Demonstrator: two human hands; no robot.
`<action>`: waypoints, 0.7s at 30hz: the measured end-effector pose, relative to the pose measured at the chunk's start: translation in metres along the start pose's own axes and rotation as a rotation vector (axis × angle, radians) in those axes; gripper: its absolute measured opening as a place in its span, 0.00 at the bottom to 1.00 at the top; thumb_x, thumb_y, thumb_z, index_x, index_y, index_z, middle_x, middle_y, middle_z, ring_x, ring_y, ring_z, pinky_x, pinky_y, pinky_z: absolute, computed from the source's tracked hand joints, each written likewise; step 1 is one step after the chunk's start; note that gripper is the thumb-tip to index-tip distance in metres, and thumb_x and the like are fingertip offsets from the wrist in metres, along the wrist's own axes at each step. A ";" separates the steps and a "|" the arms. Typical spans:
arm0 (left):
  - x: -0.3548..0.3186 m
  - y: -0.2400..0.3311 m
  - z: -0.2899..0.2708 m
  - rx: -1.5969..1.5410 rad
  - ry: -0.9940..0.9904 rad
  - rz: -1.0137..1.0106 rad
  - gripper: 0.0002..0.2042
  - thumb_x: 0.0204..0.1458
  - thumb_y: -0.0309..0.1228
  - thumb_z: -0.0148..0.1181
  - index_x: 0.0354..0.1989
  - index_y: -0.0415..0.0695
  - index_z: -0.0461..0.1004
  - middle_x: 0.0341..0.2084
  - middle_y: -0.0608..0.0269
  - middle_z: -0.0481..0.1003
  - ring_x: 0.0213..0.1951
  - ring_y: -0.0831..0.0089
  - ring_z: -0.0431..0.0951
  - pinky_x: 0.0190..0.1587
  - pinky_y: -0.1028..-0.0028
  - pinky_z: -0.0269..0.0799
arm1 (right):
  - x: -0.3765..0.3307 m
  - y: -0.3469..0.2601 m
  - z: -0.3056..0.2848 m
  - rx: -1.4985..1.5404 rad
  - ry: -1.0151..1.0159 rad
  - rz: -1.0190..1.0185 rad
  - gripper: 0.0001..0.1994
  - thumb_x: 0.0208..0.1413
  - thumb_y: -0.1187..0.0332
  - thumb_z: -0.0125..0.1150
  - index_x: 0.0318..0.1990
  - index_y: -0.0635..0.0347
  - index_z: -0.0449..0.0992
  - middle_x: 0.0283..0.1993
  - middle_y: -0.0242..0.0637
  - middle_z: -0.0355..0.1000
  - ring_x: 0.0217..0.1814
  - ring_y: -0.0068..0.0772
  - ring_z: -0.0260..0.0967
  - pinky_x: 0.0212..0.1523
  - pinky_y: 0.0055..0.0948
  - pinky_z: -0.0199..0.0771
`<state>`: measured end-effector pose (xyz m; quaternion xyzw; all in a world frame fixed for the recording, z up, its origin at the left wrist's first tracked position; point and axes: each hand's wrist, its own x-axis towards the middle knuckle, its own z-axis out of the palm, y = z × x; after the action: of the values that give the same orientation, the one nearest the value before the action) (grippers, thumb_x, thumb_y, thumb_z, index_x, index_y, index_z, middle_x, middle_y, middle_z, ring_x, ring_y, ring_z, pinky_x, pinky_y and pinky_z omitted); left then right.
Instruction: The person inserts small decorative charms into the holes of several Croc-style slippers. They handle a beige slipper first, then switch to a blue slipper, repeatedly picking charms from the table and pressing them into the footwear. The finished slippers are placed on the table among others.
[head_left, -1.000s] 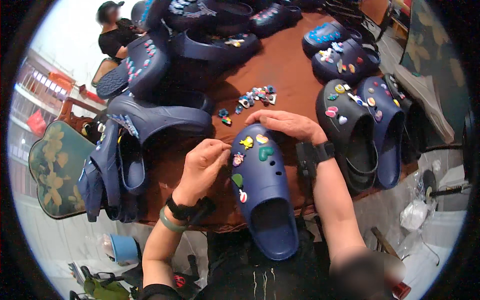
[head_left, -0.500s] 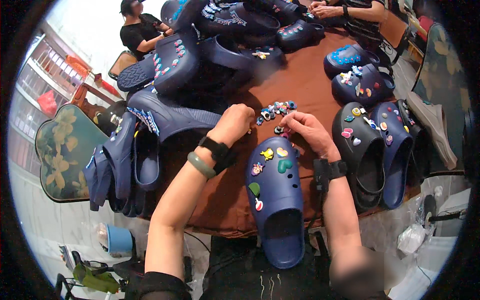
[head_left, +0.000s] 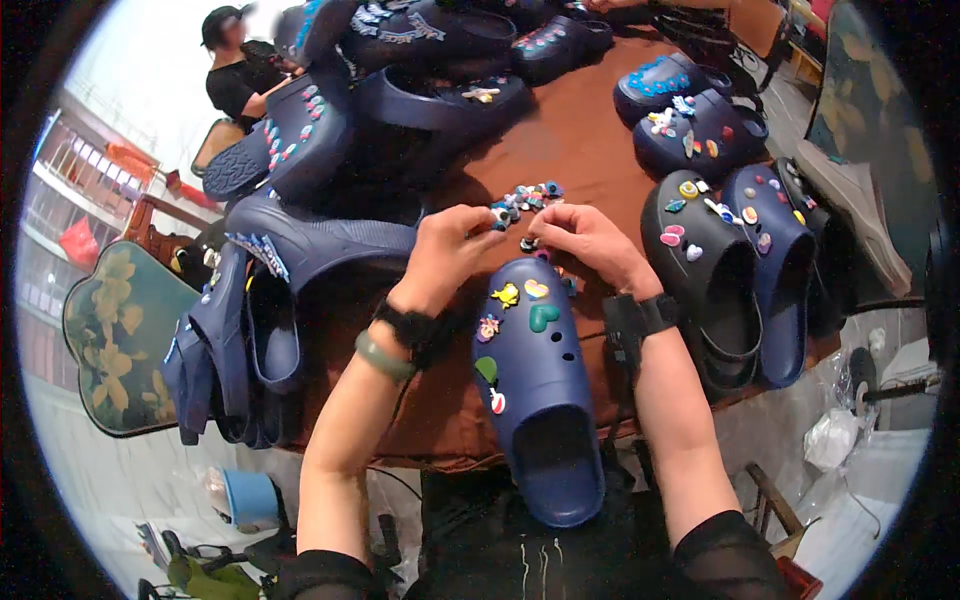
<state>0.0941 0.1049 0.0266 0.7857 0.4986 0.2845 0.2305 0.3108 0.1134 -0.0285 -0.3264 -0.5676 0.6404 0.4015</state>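
Note:
A navy blue clog (head_left: 535,400) lies toe away from me on the brown tablecloth (head_left: 570,140), with several coloured charms pressed into its top. My right hand (head_left: 595,240) rests at the clog's toe and pinches a small dark charm (head_left: 528,243) in its fingertips. My left hand (head_left: 445,250) reaches past the toe to a little heap of loose charms (head_left: 525,197), its fingertips closed on one at the heap's near edge. Both wrists wear dark bands.
To the right stand a black clog (head_left: 700,290) and a blue clog (head_left: 775,260), both with charms. Plain navy clogs (head_left: 250,340) are stacked at the left, more clogs (head_left: 430,90) at the back. A person in black (head_left: 235,75) stands far left.
Both hands have moved from the clog's top forward to its toe. The left hand reached on to the heap of loose charms and closed on one.

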 end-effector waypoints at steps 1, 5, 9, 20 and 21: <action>-0.015 0.020 -0.004 -0.175 -0.011 -0.096 0.08 0.47 0.26 0.65 0.34 0.36 0.77 0.28 0.54 0.75 0.29 0.63 0.76 0.34 0.71 0.70 | 0.001 0.001 0.001 0.010 -0.017 0.001 0.10 0.61 0.61 0.61 0.38 0.59 0.76 0.33 0.25 0.73 0.32 0.13 0.67 0.33 0.18 0.68; -0.048 0.053 -0.008 0.083 -0.101 0.398 0.09 0.44 0.22 0.66 0.35 0.42 0.78 0.30 0.58 0.75 0.35 0.60 0.75 0.39 0.66 0.72 | -0.002 -0.005 0.002 0.036 -0.054 0.030 0.09 0.62 0.61 0.60 0.36 0.57 0.76 0.32 0.23 0.71 0.31 0.11 0.65 0.29 0.15 0.64; -0.061 0.067 0.002 0.077 -0.178 0.516 0.12 0.39 0.18 0.63 0.34 0.45 0.78 0.32 0.61 0.73 0.39 0.59 0.73 0.43 0.64 0.71 | -0.001 0.000 0.000 0.039 -0.073 0.005 0.09 0.61 0.60 0.60 0.36 0.56 0.76 0.32 0.22 0.70 0.31 0.11 0.64 0.28 0.15 0.63; -0.064 0.079 0.003 0.262 -0.272 0.596 0.10 0.43 0.21 0.60 0.36 0.43 0.77 0.37 0.60 0.72 0.44 0.60 0.71 0.47 0.64 0.66 | -0.003 -0.003 0.002 -0.020 -0.063 0.031 0.09 0.61 0.61 0.60 0.37 0.56 0.76 0.32 0.22 0.70 0.30 0.10 0.62 0.28 0.15 0.61; -0.065 0.080 0.003 0.262 -0.281 0.585 0.09 0.45 0.22 0.61 0.36 0.43 0.77 0.37 0.61 0.72 0.44 0.60 0.71 0.46 0.64 0.66 | -0.002 -0.002 0.002 -0.017 -0.072 0.021 0.09 0.61 0.61 0.60 0.37 0.57 0.76 0.32 0.22 0.70 0.30 0.10 0.62 0.28 0.15 0.61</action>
<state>0.1261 0.0134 0.0624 0.9498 0.2479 0.1611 0.1028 0.3107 0.1107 -0.0260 -0.3123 -0.5838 0.6510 0.3714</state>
